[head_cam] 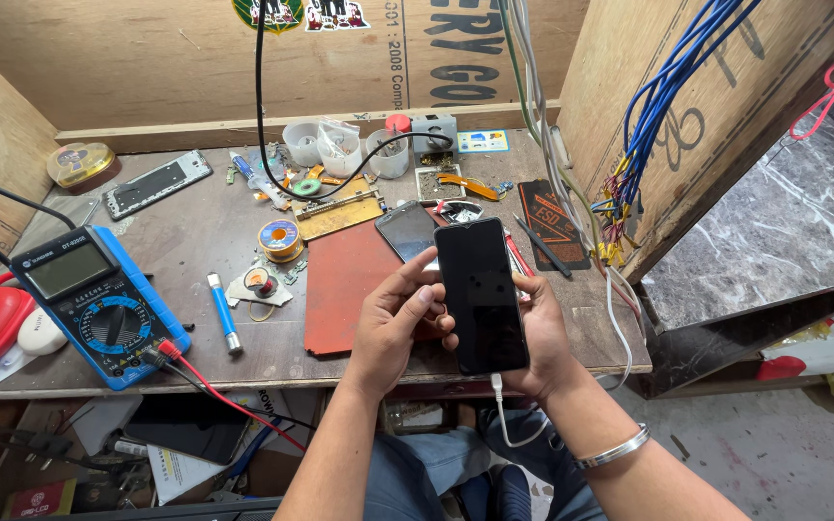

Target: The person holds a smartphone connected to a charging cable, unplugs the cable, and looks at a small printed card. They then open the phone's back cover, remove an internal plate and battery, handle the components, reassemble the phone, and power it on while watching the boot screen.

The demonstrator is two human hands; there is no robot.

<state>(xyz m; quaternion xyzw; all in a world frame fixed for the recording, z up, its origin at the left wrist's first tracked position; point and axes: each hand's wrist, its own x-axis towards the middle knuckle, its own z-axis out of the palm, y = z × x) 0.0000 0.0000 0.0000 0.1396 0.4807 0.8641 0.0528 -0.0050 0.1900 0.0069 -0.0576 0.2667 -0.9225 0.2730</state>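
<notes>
Holding phone (pixel 480 294) above bench edge (pixel 243 378), both hands

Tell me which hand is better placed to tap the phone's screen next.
Left, probably. The right hand cradles the black phone from behind, cable plugged in below, so it is occupied. The left hand rests only at the phone's edge, thumb free.

Right hand (pixel 542 338) mostly hidden behind phone (pixel 480 294).
</notes>
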